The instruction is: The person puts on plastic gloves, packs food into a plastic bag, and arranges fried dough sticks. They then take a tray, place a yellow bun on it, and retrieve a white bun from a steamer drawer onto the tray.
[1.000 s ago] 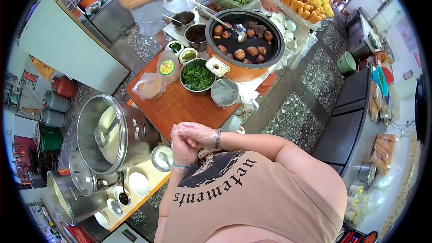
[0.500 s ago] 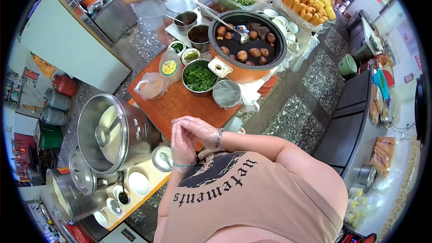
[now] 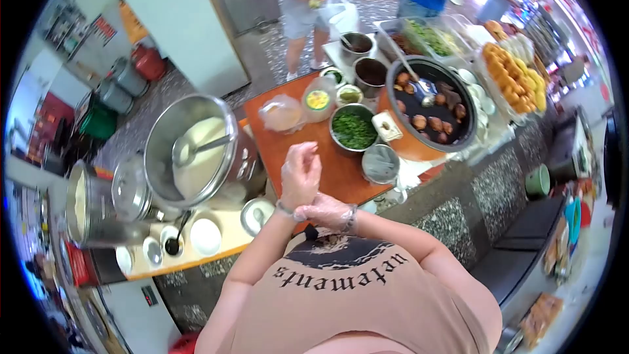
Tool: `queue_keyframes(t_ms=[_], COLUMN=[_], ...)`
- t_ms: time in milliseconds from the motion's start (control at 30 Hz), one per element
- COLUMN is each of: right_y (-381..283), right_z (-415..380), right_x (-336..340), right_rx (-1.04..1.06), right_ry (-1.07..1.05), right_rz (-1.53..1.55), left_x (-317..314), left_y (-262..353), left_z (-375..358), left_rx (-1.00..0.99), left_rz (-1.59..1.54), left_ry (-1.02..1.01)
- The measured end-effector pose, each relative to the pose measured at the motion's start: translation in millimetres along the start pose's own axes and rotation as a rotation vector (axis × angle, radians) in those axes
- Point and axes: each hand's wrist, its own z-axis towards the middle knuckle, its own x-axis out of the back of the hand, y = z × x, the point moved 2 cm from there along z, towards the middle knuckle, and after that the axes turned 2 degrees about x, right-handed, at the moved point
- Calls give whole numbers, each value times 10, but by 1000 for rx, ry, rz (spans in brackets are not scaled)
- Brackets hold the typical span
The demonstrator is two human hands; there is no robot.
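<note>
My left hand [image 3: 301,174], in a clear plastic glove, is raised at the near edge of the brown tabletop [image 3: 272,151]. Its fingers are loosely bent and hold nothing. Across its wrist lies my gloved right hand [image 3: 329,212], with the fingers closed around the base of the left hand and the glove cuff. A steel pot of chopped greens [image 3: 354,126] stands just beyond both hands, beside a clear plastic-lined container [image 3: 381,164]. Further back are a plastic bag [image 3: 282,114] and a labelled tub [image 3: 318,99].
A large orange pot [image 3: 409,144] holds eggs in dark liquid. On the left, a tall steel pot [image 3: 190,101] contains pale liquid and a ladle [image 3: 186,151]. White bowls [image 3: 206,236] line a low shelf. Fried dough sticks [image 3: 508,78] are at back right. Another person [image 3: 311,0] stands opposite.
My hands have gone from palms together to the right hand wrapped around the left wrist. The view has turned, shifting the table and pots rightward.
</note>
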Motion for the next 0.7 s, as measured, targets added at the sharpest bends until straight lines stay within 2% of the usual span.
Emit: queue_keyframes(t_ms=[100,167,200,233,300,400,533,567,633,700], right_y=[-60,-23,-26,3,90,80,-22,-35,-2,-9], right_z=[20,28,25,29,48,63,64,80,107,84], right_x=[-36,12,14,10,-26,-43,-87,-95,-132,-199], right_rx=[-73,-93,-133,-147,-55,-29,0,33,7,352], right_ry=[20,-65,-70,-63,-52,-50,-67,-89,-170,34], right_rz=[-90,-213,-331,-315,-372,-496,-788,-903,-1014,-851], left_x=[42,100,151,175,216,325,313,311,290,296], left_y=[-41,-33,-13,16,-58,-92,-263,-338,-463,-565], left_z=[35,44,65,60,38,50,-20,-45,-80,-89], left_rx=[107,202,217,270,356,371,398,321,358,491], left_rz=[-313,-491,-483,-571,-783,-862,-706,-631,-634,-765], left_ry=[12,82,108,151,236,347,325,284,298,277])
